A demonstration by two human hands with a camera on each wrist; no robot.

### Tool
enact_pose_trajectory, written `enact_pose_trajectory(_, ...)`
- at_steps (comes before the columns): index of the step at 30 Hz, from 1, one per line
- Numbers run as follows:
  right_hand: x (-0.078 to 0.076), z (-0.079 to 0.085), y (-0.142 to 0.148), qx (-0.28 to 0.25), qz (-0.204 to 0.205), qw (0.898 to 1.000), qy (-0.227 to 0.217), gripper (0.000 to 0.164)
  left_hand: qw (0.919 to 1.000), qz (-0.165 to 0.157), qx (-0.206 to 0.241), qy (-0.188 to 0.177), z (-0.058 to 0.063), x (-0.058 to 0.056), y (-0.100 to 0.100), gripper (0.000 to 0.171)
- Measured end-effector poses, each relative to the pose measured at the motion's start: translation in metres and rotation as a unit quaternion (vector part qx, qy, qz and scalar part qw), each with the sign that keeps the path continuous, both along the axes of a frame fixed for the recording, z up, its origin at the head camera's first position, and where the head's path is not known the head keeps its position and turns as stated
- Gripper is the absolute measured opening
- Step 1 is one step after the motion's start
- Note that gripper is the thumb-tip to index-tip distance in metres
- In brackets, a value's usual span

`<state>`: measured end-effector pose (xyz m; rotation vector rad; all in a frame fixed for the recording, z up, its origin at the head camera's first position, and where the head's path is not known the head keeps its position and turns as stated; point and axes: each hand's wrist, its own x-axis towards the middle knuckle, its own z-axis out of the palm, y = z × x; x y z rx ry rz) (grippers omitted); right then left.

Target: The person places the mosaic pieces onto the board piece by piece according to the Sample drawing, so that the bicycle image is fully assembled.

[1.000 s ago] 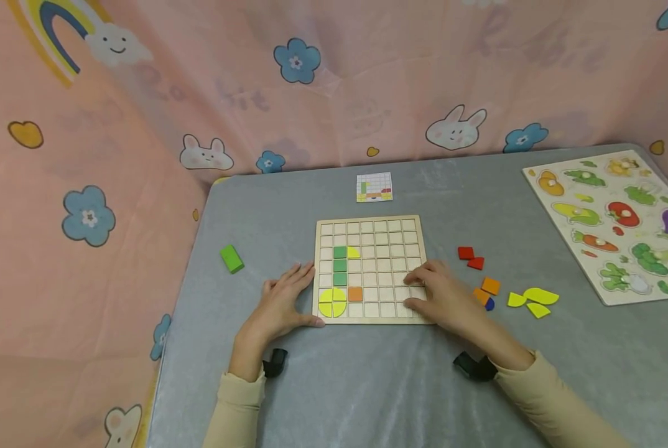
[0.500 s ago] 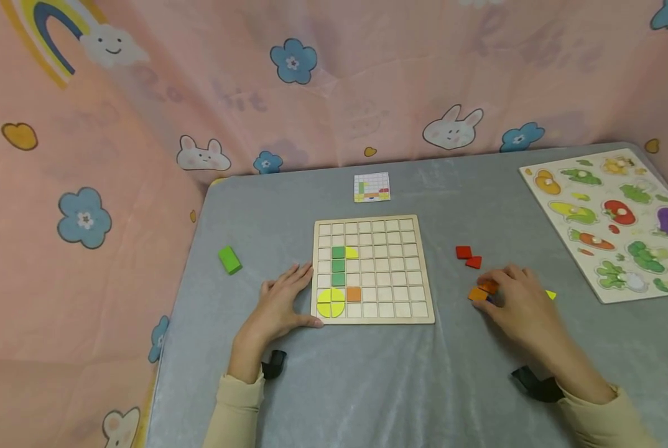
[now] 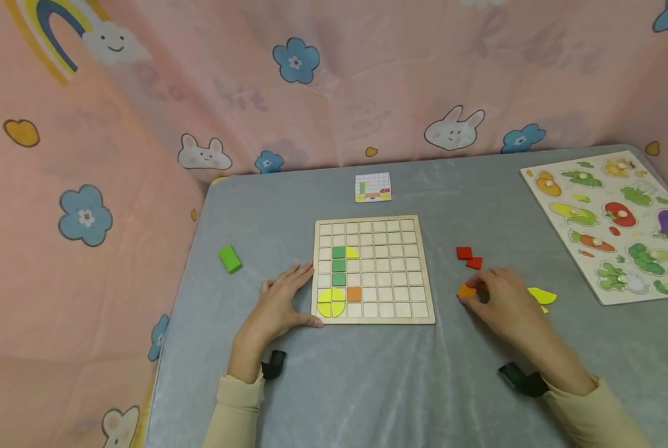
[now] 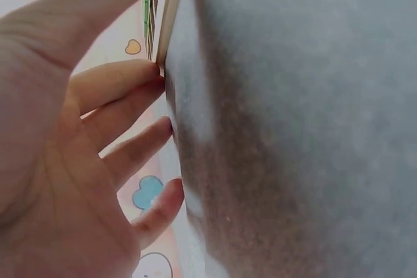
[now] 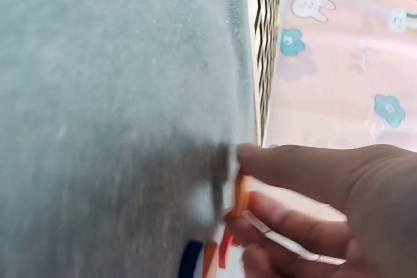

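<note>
One flat, orange, wooden-looking tile (image 3: 465, 291) is pinched in the fingers of our right hand (image 3: 504, 308), right of the pale wooden grid board (image 3: 373, 267) our left hand (image 3: 278, 308) touches with spread fingers; we judge this pick-up, next calling for level placement there.

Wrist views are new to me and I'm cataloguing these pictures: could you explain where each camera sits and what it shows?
No machine here, just a person working bare-handed. The wide picture comes from a camera on the head; the two close ones come from a camera on each wrist. The left hand touches the left edge of a wooden grid board, which bears coloured pieces. The right hand pinches an orange piece. Around the board, on the grey cloth, lie a green block, a small pattern card, red pieces, yellow pieces and a vegetable puzzle.
</note>
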<state>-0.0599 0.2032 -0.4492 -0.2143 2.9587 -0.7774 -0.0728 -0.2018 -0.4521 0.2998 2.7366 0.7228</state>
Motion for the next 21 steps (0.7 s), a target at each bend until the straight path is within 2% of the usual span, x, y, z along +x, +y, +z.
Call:
enact_pose_trajectory(4, -0.008, -0.002, -0.009, -0.036, 0.004, 0.998, 0.044, 0.024, 0.9999, -0.006, 0.007, 0.012, -0.001, 0.0, -0.002, 0.112)
enact_pose_trajectory(8, -0.012, -0.004, -0.021, -0.053, 0.018, 0.996, 0.068, 0.025, 0.9996, -0.016, 0.009, 0.021, 0.0, 0.0, -0.003, 0.108)
enact_pose_trajectory(16, -0.014, -0.011, -0.057, -0.093, 0.062, 0.992, 0.057, 0.023, 0.9988, -0.024, 0.02, 0.037, 0.0, 0.0, -0.003, 0.103)
enact_pose_trajectory(21, -0.016, -0.011, -0.08, -0.09, 0.094, 0.99, 0.048, 0.021, 0.9981, -0.031, 0.031, 0.043, -0.001, 0.001, -0.003, 0.101)
